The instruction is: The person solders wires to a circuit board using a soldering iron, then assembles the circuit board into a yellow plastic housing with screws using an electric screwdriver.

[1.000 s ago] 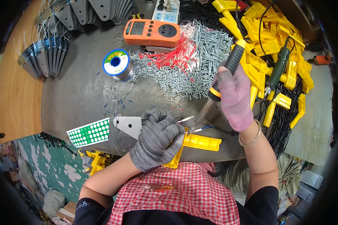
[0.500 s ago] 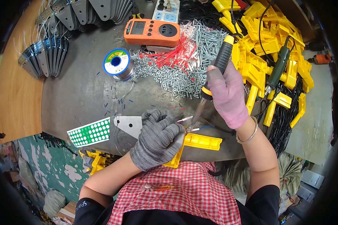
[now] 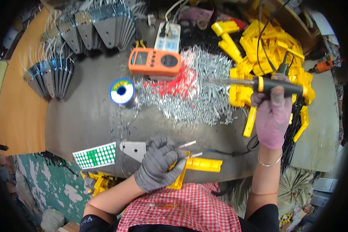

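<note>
My right hand (image 3: 273, 121), in a pink glove with grey fingertips, grips a soldering iron (image 3: 292, 89) with a black and yellow handle. The iron lies nearly level, its metal tip pointing left above the heap of screws. My left hand (image 3: 160, 166), grey-gloved, is closed on a yellow plastic housing (image 3: 203, 165) by the table's front edge. By its fingertips, a white-sleeved wire end (image 3: 187, 144) and a blue wire (image 3: 210, 151) stick out. A grey metal plate (image 3: 133, 150) with a hole lies left of that hand, partly covered by it. My left fingertips hide the wire joint.
A solder spool (image 3: 121, 92), an orange meter (image 3: 154, 62) and a power strip (image 3: 168, 36) stand beyond my hands. Screws and nuts (image 3: 197, 92) are heaped mid-table. Yellow housings (image 3: 274, 46) pile up at right. Grey plates (image 3: 112, 27) stand in rows at far left. A green-white dotted card (image 3: 94, 155) lies front left.
My right hand has moved the soldering iron away from the wires, to the right, and turned it from steep to nearly level. My left hand keeps its hold; the whole view has shifted slightly.
</note>
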The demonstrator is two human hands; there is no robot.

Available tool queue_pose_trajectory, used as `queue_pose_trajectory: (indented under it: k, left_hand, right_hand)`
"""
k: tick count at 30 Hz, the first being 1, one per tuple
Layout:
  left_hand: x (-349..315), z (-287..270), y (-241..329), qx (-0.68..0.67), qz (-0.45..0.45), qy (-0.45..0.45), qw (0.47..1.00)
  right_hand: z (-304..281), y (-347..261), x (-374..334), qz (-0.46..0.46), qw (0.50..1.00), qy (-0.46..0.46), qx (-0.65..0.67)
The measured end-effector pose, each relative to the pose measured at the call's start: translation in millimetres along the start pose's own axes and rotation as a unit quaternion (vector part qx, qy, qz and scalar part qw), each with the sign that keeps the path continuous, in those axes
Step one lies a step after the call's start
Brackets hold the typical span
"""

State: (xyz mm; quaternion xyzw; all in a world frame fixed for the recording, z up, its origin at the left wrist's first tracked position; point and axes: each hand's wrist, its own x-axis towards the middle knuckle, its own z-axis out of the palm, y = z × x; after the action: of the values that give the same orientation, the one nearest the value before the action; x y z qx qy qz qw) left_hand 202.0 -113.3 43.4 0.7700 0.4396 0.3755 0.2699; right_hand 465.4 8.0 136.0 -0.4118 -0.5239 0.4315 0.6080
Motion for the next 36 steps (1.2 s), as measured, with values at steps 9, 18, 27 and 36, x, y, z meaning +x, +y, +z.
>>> queue_pose_trajectory:
  k: [9, 18, 27, 36]
  left_hand:
    - [-7.6, 2.0, -0.6, 0.005, -0.009, 0.006, 1.000]
    - [0.8, 4.8, -5.0, 0.003, 0.009, -0.014, 1.000]
    - [2.2, -1.0, -0.8, -0.008, -0.008, -0.016, 1.000]
    - [-0.1, 1.2, -1.6, -0.017, -0.026, -0.008, 0.999]
  right_hand:
    - [75.7, 53.7, 83.0, -0.325, 0.834, -0.078, -0.440]
    - [52.7, 101.2, 110.9, -0.150, 0.798, -0.116, -0.572]
    - [14.6, 24.4, -85.2, -0.002, 0.851, -0.390, -0.351]
    - [12.7, 38.4, -100.1, 0.014, 0.877, -0.351, -0.327]
